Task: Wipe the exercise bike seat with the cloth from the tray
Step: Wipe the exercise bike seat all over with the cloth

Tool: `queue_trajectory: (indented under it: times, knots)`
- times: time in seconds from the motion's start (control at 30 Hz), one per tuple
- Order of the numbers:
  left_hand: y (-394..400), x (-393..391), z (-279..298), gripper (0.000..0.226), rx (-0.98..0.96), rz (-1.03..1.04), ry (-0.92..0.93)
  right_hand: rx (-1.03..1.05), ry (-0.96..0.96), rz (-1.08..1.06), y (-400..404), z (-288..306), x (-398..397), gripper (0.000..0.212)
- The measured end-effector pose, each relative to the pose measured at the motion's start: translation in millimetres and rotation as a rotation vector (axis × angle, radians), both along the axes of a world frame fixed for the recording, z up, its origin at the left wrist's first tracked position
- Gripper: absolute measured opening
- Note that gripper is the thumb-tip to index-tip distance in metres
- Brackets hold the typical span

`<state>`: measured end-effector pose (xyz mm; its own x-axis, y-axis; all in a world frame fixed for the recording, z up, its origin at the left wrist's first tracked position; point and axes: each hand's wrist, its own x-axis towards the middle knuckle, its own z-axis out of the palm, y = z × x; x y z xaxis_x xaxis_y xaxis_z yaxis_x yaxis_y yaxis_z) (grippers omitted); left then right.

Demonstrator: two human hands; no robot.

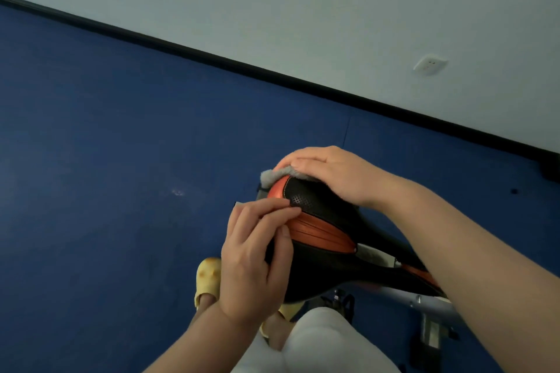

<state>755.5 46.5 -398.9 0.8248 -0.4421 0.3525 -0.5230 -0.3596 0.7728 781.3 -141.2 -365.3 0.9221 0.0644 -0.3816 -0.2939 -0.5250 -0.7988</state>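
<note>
Seat (315, 215) of the exercise bike, black with orange panels, sat low in the middle of the view, above the blue floor (121, 160), its wide rear end toward the wall (303, 9) and its narrow nose running off toward the lower right. The right hand (327, 172) lay palm-down over the far edge of the seat, fingers fairly straight, pressing a grey cloth (277, 174) against it; a fold of the cloth stuck out past the fingertips at the seat's far left corner. The left hand (257, 257) held the near left edge of the seat, fingers curled over the top and thumb laid along the orange panel. Under the seat a bit of grey metal frame (430, 333) showed at the lower right. A foot in a yellow slipper (207, 278) stood on the floor just below the left hand, and a pale trouser leg (321, 342) filled the bottom edge. A white socket (430, 65) sat on the wall, above the black skirting (212, 54).
</note>
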Motion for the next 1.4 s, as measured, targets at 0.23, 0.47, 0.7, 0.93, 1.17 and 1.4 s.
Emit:
queue_trajectory:
  times: [0.23, 0.47, 0.7, 0.93, 1.17, 1.4]
  knots:
    - [3, 2, 2, 0.024, 0.012, -0.028, -0.004, 0.126, 0.057, 0.001, -9, 5, -5, 0.026]
    - [1, 2, 3, 0.024, 0.040, -0.030, -0.005, -0.144, -0.012, 0.168, 16, 2, 11, 0.028]
    - [0, 4, 5, 0.025, 0.066, -0.077, -0.038, 0.269, 0.001, -0.196, -14, -5, -38, 0.034]
    - [1, 7, 3, 0.023, 0.081, -0.118, -0.074, -0.016, -0.156, 0.119, 8, -2, -11, 0.026]
    - [0, 4, 1, 0.024, 0.063, -0.100, -0.050, 0.018, -0.045, -0.024, 11, -1, -6, 0.027]
    - [-1, 9, 8, 0.022, 0.157, -0.175, -0.069, 0.199, 0.009, -0.198, 0, 0, -29, 0.031]
